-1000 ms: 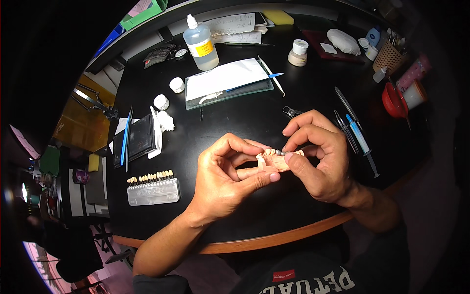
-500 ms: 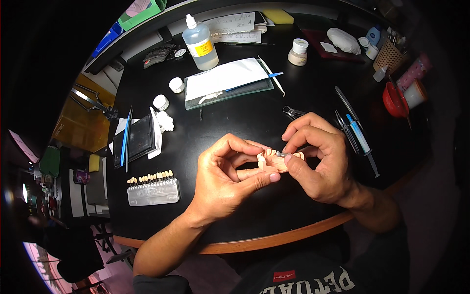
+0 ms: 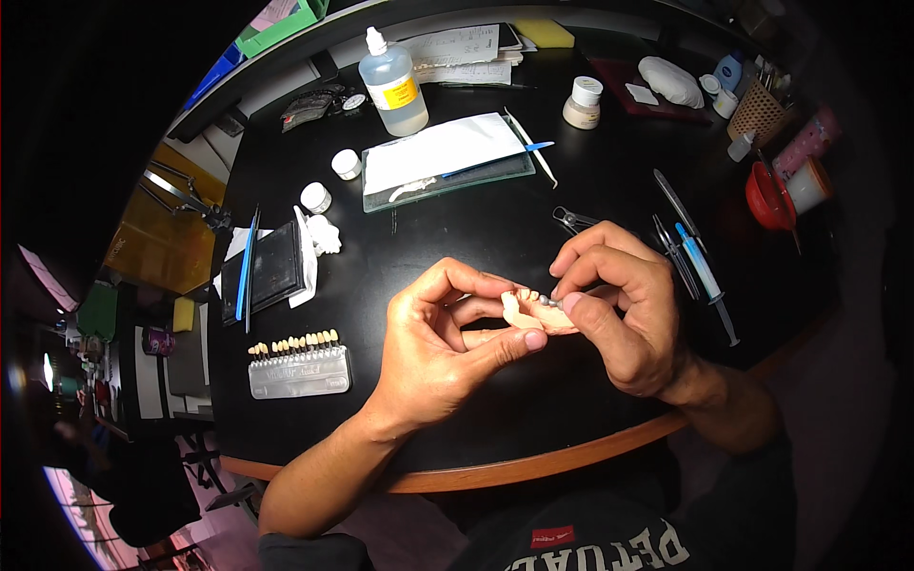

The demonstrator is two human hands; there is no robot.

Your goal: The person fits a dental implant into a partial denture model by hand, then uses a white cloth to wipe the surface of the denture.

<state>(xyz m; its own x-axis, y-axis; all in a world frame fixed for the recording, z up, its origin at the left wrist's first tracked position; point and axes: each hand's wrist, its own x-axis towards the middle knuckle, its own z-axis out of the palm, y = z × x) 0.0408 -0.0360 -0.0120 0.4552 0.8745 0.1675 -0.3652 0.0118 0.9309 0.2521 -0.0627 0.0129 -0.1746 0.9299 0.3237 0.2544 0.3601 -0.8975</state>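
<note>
Between the thumb and fingers of my left hand (image 3: 433, 352) is a pale peach dental model (image 3: 526, 314), a curved arch with teeth along its upper edge. A few small grey metal tooth caps (image 3: 546, 300) sit in the row of teeth. My right hand (image 3: 624, 324) comes in from the other side, its thumb and index finger pinched at the grey caps. Whether the caps are lifted or still seated cannot be told, as the fingertips cover part of them. Both hands are raised over the near part of the black table (image 3: 357, 271).
Left of my hands lies a tooth shade guide (image 3: 300, 371). Farther back are a glass slab with paper (image 3: 433, 157), a clear bottle (image 3: 392, 90) and small white jars (image 3: 315, 198). To the right lie a blue syringe (image 3: 703, 266), tweezers (image 3: 674, 252) and a red bowl (image 3: 769, 197).
The dental model has turned slightly in my left hand, and its right end shows less behind my right fingers. My right thumb and index finger have shifted a little to the right.
</note>
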